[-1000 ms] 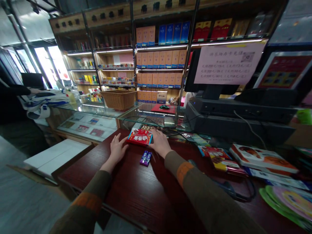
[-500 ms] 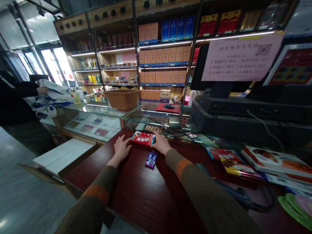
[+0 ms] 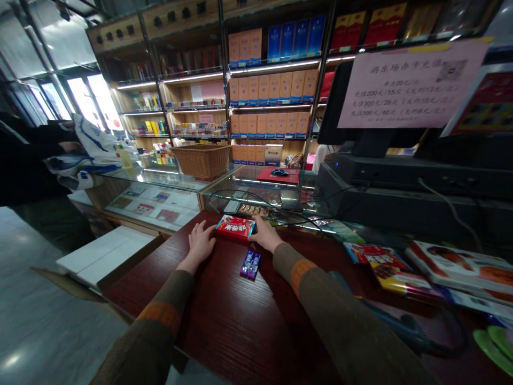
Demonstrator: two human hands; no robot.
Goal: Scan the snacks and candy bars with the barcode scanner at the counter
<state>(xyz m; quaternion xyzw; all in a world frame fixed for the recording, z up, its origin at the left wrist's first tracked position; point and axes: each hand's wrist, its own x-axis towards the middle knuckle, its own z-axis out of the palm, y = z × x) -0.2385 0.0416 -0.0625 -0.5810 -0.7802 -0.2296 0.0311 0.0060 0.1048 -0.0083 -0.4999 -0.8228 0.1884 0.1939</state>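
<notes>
Red box (image 3: 234, 226) with white lettering lies flat at the far edge of the dark wooden counter (image 3: 224, 321), right between the two hands. Left hand (image 3: 200, 244) rests palm down with fingers loosely spread, its fingertips touching the box's left end. Right hand (image 3: 263, 236) lies against the box's right end; whether its fingers clasp the box or only touch it cannot be told. Two purple packets (image 3: 250, 265) lie side by side just nearer than the box. Behind the box stands a glass display case (image 3: 260, 188), with a wicker basket (image 3: 202, 160) on top
</notes>
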